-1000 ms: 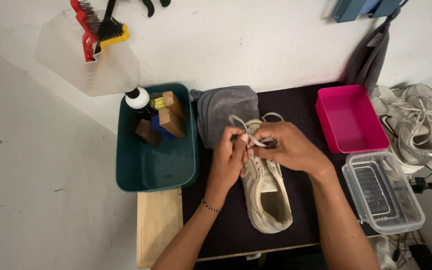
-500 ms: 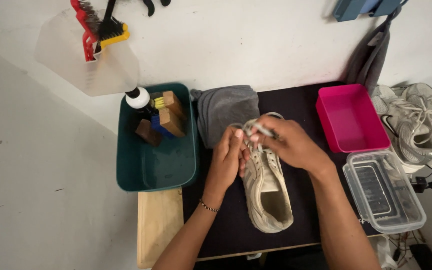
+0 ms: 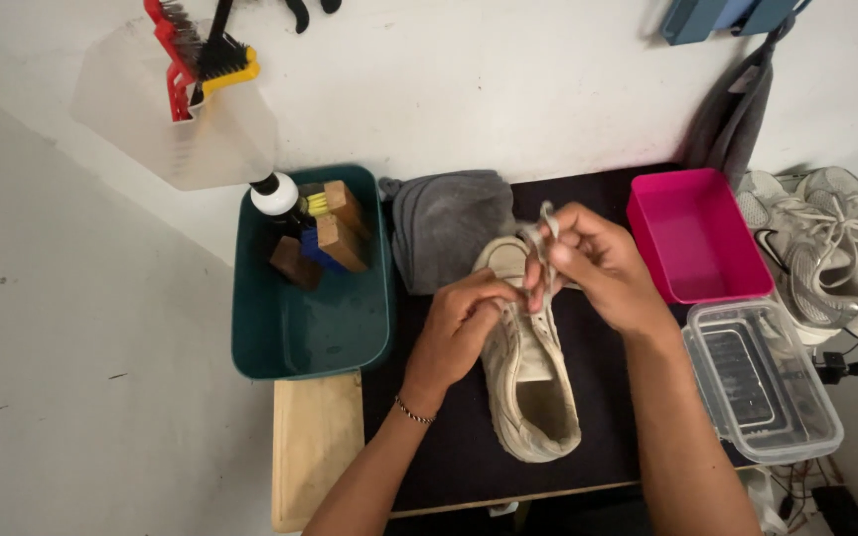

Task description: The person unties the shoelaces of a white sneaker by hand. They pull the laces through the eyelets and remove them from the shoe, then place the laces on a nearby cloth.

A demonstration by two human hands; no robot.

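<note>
From my remote seat, I saw the shoe (image 3: 526, 382) lying on the black mat (image 3: 449, 457), directly under both hands. Its long axis ran away from the person, heel opening nearest them and toe pointing off toward the wall, tilted slightly left. The left hand (image 3: 464, 328) was pressed down on the shoe's left side near the eyelets, fingers curled on it. The right hand (image 3: 598, 268) was lifted just above the toe end, fingers pinched shut on a pale lace (image 3: 545, 238) that rose up from the shoe. The two hands sat close together but apart.

Just beyond the left hand lay a folded grey cloth (image 3: 444, 223). Farther left sat a dark green tub (image 3: 300, 328) holding a bottle with a white cap (image 3: 275, 194) and wooden-backed brushes (image 3: 335, 233). Right of the right hand stood an open pink box (image 3: 692, 238), and nearer the person a clear lidded container (image 3: 762, 382). Past those, a pair of pale sneakers (image 3: 826, 248).
</note>
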